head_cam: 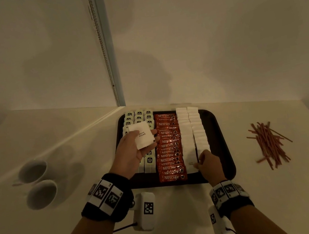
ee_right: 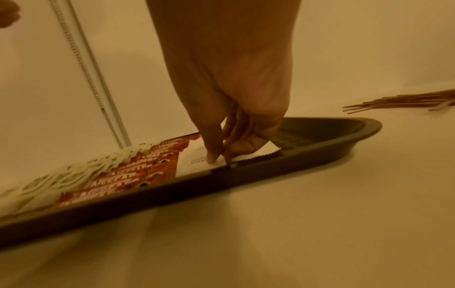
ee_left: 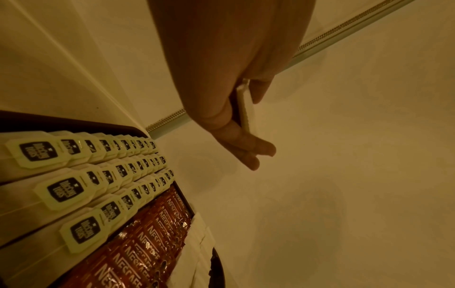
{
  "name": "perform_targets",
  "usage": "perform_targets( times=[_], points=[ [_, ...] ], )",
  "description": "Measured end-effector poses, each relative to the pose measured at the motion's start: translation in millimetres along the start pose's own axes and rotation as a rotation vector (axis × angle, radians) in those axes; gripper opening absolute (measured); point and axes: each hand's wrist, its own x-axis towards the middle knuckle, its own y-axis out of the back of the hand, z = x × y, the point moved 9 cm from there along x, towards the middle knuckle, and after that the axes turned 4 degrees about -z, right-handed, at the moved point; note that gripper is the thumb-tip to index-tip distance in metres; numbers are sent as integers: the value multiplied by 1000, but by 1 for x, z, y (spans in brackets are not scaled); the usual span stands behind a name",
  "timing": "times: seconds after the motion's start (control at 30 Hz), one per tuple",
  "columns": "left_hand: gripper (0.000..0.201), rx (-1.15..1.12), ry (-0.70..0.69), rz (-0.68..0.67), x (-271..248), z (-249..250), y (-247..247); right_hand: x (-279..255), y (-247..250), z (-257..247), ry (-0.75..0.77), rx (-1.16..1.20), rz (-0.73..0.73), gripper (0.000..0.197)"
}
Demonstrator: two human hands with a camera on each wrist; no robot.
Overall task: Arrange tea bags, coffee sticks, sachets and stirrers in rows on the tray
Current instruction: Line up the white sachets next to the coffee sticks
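Tea bags (head_cam: pixel 138 117), coffee sticks (head_cam: pixel 169 148) rowed; stirrers (head_cam: pixel 268 143), right of tray (head_cam: pixel 221 147), remain. Left hand (head_cam: pixel 134 149) holds spare sugar sachets (head_cam: pixel 142 135); right hand (head_cam: pixel 208 161) pinches one into row.

One dark tray (head_cam: pixel 215 128) holds three rows of tea bags (ee_left: pixel 81 187), one row of red coffee sticks (head_cam: pixel 168 146) with roughly seventeen or eighteen showing, and two rows of white sugar sachets (head_cam: pixel 191 127), too overlapped to count singly. The tea bags number about ten a row in the left wrist view. One small stack of sachets (head_cam: pixel 142 135) sits off the rows. Two white cups (head_cam: pixel 37 183) stand together, and one loose pile of red stirrers (head_cam: pixel 268 143) holds several dozen, uncountable
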Motion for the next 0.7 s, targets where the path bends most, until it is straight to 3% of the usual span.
perform_targets(
  times=[0.1,0.17,0.3,0.37,0.53,0.7],
  points=[
    [22,56,-29,0,0,4,-2,-6,10,-22,104,2,33,22],
    [18,108,-48,45,0,7,2,-14,24,-57,236,128,39,17],
    [15,254,-86,103,2,10,4,-44,41,-148,483,462,-179,17],
    [17,285,-105,98,3,10,1,-59,44,-179,562,511,-261,20],
    [30,309,-155,102,2,11,2,-65,47,-197,573,579,-244,17],
    [20,27,-68,104,0,4,7,-57,53,-176,488,719,-271,10]
  ],
)
